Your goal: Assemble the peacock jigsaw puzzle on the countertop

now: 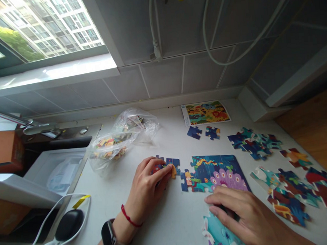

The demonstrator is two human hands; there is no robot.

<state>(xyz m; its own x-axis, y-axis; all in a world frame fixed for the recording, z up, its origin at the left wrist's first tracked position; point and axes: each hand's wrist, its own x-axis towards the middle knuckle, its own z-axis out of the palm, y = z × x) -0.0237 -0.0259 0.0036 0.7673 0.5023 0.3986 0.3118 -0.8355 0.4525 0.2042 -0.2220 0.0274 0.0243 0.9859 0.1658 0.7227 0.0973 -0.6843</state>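
Note:
My left hand (150, 180), with a red string and a watch at the wrist, has its fingers on a small group of dark blue puzzle pieces (173, 161) left of a joined section. That joined section (201, 173) shows a purple fan-shaped figure and a yellow animal on dark blue. Over its lower right edge lies my right hand (236, 210), fingers spread; whether anything is beneath its palm is hidden. Just below it is a teal section (220, 231) with a white rabbit, partly covered by the right hand.
Loose pieces (256, 143) lie in piles at the right. Two pieces (194, 132) sit below a picture card (205, 112) near the wall. Plastic bags of pieces (110, 147) stand by the sink (61, 153). A black round object (69, 224) and white cable are at the lower left.

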